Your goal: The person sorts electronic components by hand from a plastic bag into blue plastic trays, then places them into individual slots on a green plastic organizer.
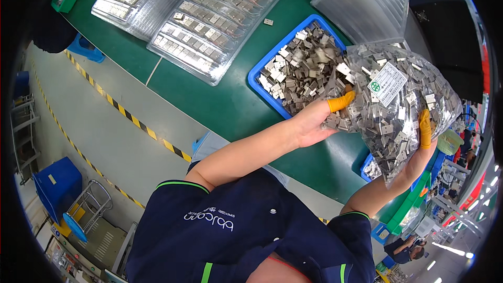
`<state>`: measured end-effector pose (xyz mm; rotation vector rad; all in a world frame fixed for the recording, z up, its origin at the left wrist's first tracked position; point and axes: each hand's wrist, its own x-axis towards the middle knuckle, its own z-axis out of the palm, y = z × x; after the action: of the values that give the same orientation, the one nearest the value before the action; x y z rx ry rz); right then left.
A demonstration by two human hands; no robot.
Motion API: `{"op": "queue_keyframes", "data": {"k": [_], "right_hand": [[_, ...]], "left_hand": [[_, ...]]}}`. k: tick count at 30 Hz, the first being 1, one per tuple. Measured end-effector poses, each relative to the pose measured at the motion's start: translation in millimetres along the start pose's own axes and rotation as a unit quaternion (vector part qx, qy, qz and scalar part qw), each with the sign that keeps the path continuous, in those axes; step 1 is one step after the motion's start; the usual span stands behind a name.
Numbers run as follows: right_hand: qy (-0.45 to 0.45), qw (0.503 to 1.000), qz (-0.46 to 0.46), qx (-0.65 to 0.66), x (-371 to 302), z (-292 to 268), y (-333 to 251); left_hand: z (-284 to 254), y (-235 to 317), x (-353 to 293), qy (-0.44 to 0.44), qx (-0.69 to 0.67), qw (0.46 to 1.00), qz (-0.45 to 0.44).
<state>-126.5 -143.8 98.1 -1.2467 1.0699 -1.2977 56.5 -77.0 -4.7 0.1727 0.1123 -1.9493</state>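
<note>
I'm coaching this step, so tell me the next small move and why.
Probably raise the right side of the clear bag slightly with the right hand, tipping it toward the blue tray: the left hand holds the bag beside that tray, the right hand supports its far side, and plenty of metal pieces lie inside.

A green-topped bench (236,105) stands on a pale grey floor (89,110). Left of the bench, two lines of black-and-yellow striped tape (135,120) run slantwise across the floor. Beyond them, well apart from the bench, are a boxy blue bin (57,183), a metal-framed stool (75,228) with a round blue seat, and a metal rack (23,126). Far right of the bench, bright strip lights (450,250) shine.
</note>
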Motion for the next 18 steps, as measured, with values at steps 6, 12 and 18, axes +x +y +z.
{"op": "queue_keyframes", "data": {"k": [6,12,18], "right_hand": [[-0.030,0.999,0.005,-0.007,-2.2,-15.6,0.6],[0.010,1.000,0.009,-0.014,-16.5,-40.0,-7.1],[0.036,0.999,0.006,0.008,-25.7,-39.5,-7.8]], "left_hand": [[-1.2,-10.5,-2.9,-0.001,0.029,1.000,0.006],[2.7,-24.8,-8.6,-0.070,0.023,0.997,-0.028],[0.7,-33.3,-7.4,-0.042,0.033,0.997,-0.054]]}}
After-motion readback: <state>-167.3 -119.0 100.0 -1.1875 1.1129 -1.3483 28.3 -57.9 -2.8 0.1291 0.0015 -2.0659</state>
